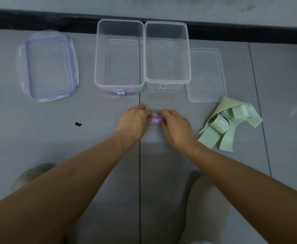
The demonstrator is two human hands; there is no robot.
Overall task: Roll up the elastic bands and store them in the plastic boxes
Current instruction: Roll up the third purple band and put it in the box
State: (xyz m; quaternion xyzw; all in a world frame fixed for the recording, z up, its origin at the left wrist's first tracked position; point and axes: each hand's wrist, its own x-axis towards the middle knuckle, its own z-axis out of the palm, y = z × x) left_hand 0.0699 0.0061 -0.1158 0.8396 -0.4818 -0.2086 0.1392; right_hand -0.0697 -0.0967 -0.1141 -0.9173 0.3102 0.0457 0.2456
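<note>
Underneath everything lies a grey tiled floor (38, 138), with one tile seam running straight away from the person and passing just left of the grip.

Beyond the grip stand two clear plastic boxes side by side with their walls touching. The left box (123, 57) is the wider one and the right box (165, 55) the narrower. Both are open, and their long axes point away from the person. A second purple band (128, 90) shows through the near wall of the left box, at the end closest to the hands.

Far to the left of the grip and beyond it, a blue-rimmed lid (49, 66) lies flat on the floor. A plain clear lid (205, 74) lies flat beyond the grip to the right, just beside the right box.

Right of the grip, near the right wrist, a loose heap of green bands (232, 124) sprawls on the floor, unrolled.

The left hand (135, 120) and right hand (175, 127) meet low over the floor, knuckles up. Their curled fingers pinch a purple roll (155, 118) between them. The roll's long axis runs left to right, each end hidden under fingertips, with white print facing up.

Left of the grip, well apart, sits a small black speck (78, 124).
</note>
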